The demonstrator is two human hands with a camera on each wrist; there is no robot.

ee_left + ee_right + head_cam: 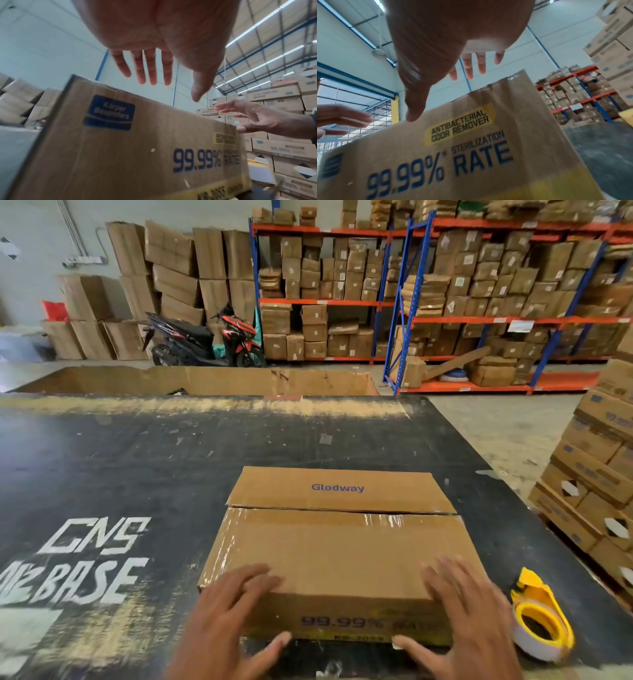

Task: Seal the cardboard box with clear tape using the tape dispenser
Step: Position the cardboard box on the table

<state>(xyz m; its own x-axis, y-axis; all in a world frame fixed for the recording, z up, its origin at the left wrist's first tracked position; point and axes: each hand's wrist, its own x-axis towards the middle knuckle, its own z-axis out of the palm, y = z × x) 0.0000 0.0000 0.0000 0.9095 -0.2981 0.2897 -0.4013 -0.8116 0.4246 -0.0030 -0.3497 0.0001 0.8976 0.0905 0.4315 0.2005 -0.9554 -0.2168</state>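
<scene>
Both hands, left hand (227,616) and right hand (460,611), hovered spread and empty over the box (337,553) on the table (120,460); tape covered part of its seam, the dispenser (539,619) idle beside it, sealing apparently unfinished.

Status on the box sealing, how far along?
Done: clear tape already runs along the top seam of the box. In hand: nothing; left hand and right hand are open over the near edge, and the dispenser lies on the table beside the box. Left: the seam's far edge still shows a gap.
</scene>
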